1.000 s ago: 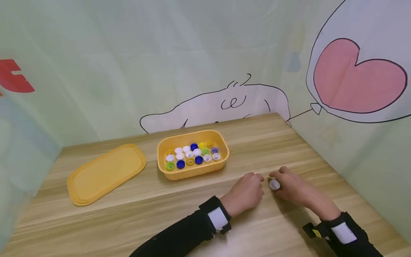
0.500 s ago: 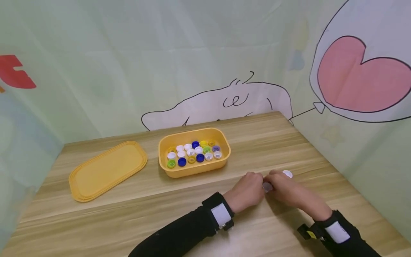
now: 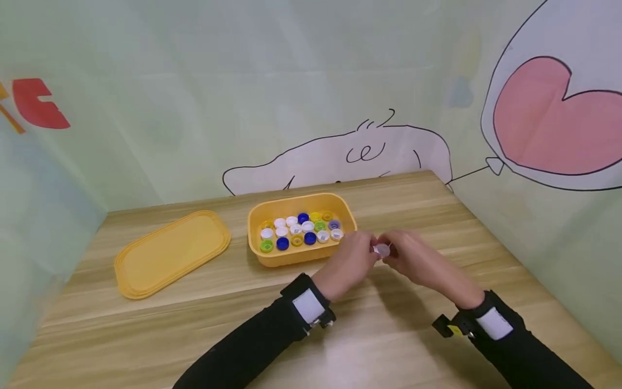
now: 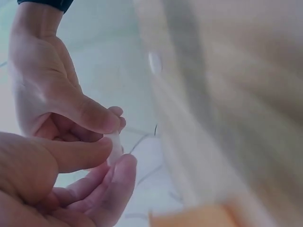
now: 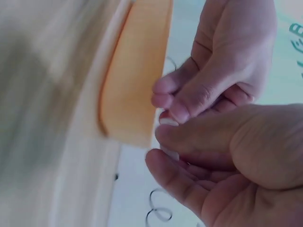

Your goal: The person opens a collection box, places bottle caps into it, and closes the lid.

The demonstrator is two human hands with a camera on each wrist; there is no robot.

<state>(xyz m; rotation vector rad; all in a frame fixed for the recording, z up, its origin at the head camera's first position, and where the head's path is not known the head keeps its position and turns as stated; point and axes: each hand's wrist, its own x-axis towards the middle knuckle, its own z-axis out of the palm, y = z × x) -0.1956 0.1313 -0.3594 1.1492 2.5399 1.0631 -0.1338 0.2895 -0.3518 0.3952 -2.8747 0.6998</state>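
Note:
Both hands meet in front of the basket in the head view, around a small whitish bottle cap (image 3: 383,250). My left hand (image 3: 346,265) pinches it from the left, with thumb and fingertips at the cap's edge. From the other side my right hand (image 3: 420,260) grips the same cap between thumb and fingers. In the left wrist view the cap (image 4: 114,147) stands on edge between the fingertips. Fingers hide much of it in the right wrist view. A yellow basket (image 3: 264,256) holds several bottle caps (image 3: 310,238) in white, blue, green, yellow and purple.
To the left, a stack of flat yellow lids (image 3: 172,251) lies on the wooden table (image 3: 194,335). A small white piece (image 4: 155,62) lies on the table in the left wrist view. A printed curtain (image 3: 170,108) rises behind the table.
The right hand has brought the cap leftward to the left hand, and both hands have moved up toward the basket. The white cap seen beyond the right hand is now hidden in the head view.

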